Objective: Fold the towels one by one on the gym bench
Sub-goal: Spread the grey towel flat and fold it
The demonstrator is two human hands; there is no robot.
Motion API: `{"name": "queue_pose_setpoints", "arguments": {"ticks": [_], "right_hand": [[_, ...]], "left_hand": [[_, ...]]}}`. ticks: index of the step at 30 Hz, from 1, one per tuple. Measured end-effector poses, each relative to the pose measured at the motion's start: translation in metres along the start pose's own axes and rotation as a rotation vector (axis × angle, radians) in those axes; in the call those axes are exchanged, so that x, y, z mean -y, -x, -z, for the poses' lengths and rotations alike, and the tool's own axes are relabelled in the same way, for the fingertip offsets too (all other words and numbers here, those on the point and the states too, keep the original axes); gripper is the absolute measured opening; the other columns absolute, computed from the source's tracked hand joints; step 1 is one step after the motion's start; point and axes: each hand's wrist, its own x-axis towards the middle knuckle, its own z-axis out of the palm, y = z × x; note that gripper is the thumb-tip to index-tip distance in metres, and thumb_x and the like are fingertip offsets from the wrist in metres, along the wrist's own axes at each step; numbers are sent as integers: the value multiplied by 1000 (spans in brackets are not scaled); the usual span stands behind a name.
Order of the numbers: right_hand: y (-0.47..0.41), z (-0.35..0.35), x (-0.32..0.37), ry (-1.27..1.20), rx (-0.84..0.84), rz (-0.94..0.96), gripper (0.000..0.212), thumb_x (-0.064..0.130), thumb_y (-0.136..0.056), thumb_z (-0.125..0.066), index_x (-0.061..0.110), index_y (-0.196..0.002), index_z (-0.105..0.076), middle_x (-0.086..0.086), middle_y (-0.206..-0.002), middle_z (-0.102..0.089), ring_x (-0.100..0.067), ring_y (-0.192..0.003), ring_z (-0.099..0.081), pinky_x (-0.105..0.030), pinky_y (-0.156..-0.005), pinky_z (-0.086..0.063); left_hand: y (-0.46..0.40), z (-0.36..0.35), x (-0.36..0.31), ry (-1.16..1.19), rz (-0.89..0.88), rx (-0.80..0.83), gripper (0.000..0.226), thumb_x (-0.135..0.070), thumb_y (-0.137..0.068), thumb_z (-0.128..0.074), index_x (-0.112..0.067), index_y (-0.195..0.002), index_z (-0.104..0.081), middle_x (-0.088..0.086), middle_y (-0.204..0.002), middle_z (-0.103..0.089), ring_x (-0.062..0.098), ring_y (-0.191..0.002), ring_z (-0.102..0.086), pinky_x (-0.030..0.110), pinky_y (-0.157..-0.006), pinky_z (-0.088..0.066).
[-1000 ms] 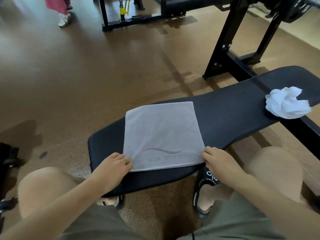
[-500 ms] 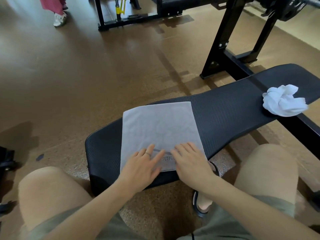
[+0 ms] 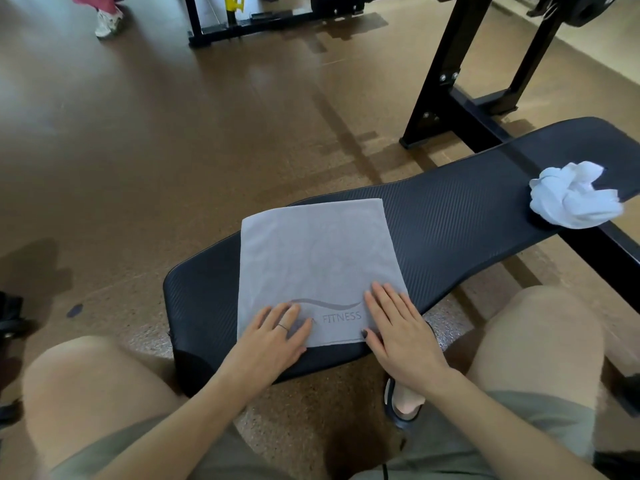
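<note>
The brown gym floor spreads out all around, with a black rack frame standing beyond. Across my knees runs the padded black surface, long and ribbed. The grey towel lies flat on its near end, squared up, with the printed logo along the edge closest to me. Well apart from it, toward the far right end of the surface, a white towel sits crumpled in a heap, not yet folded.

My left hand rests flat on the grey towel's near left corner, fingers straight and spread, holding nothing. My right hand lies flat on the near right corner, fingers straight and close together, also gripping nothing. A thin ring shows on my left hand.

I judge this the smoothing step of the fold. To do it well I should press evenly with both palms and sweep from the middle outward, so no ridge is trapped between layers. The corners should stay lined up; the cloth is thin and light, so it will likely slide on the ribbed padding if I push sideways too hard.
</note>
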Motion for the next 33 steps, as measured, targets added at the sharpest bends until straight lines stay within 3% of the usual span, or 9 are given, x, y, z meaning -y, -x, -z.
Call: {"name": "queue_pose_setpoints", "arguments": {"ticks": [3, 6, 10, 12, 15, 18, 25, 30, 33], "right_hand": [[4, 9, 1, -23, 18, 32, 69, 52, -101, -44, 17, -159, -33, -4, -167, -26, -21, -155, -21, -42, -127, -18], [6, 17, -7, -22, -14, 128, 55, 45, -95, -60, 18, -143, -54, -4, -152, -48, -23, -143, -43, -40, -122, -28], [0, 21, -8, -14, -85, 225, 38, 37, -91, -65, 17, -124, -63, -3, -129, -60, -24, -122, -56, -39, -109, -43], [-6, 21, 1, 2, -100, 283, 34, 36, -90, -65, 16, -117, -65, -4, -122, -62, -24, -115, -57, -39, -102, -47], [-13, 16, 17, 9, -105, 343, 21, 30, -90, -61, 16, -107, -63, -3, -113, -61, -24, -107, -57, -38, -95, -48], [-17, 15, 23, 16, -134, 356, 13, 24, -90, -63, 16, -100, -63, -3, -108, -62, -23, -101, -58, -36, -89, -49], [-14, 21, 21, 106, -128, 448, 5, 19, -95, -62, 15, -98, -63, -6, -108, -65, -25, -103, -60, -37, -92, -51], [-5, 30, 6, 173, -79, 440, 14, 11, -84, -64, 15, -97, -60, -6, -101, -62, -27, -95, -59, -39, -88, -50], [4, 39, -8, 183, -73, 360, 16, 10, -82, -65, 16, -95, -60, -4, -98, -60, -26, -91, -58, -39, -88, -49]], "left_hand": [[-3, 12, 0, -14, -154, -2, 24, -22, -94, -62, -14, -116, -56, 13, -126, -58, 32, -115, -59, 43, -93, -54], [-9, 21, 1, -21, -204, 35, 34, -10, -80, -72, -13, -110, -55, 12, -122, -59, 29, -103, -60, 40, -81, -56], [-22, 24, -7, -53, -218, 28, 18, -31, -96, -62, -15, -102, -55, 7, -107, -62, 26, -88, -61, 39, -68, -54], [-30, 22, -12, -66, -189, 47, 21, -36, -96, -62, -17, -99, -54, 6, -99, -63, 25, -82, -60, 38, -62, -51], [-40, 20, -21, -92, -198, 63, 27, -21, -85, -75, -16, -97, -52, 5, -93, -61, 25, -76, -58, 37, -58, -45], [-42, 22, -26, -112, -241, 58, 29, -14, -80, -74, -12, -101, -54, 8, -95, -62, 25, -76, -57, 36, -56, -47], [-45, 28, -30, -156, -280, 94, 18, -11, -87, -64, -11, -105, -60, 7, -93, -64, 23, -74, -59, 34, -52, -46], [-43, 30, -22, -143, -323, 9, 31, -13, -80, -74, -5, -106, -60, 11, -93, -65, 26, -69, -60, 36, -54, -46], [-42, 27, -20, -146, -344, 28, 26, -11, -86, -67, -4, -108, -56, 11, -93, -63, 28, -70, -58, 38, -56, -48]]}}
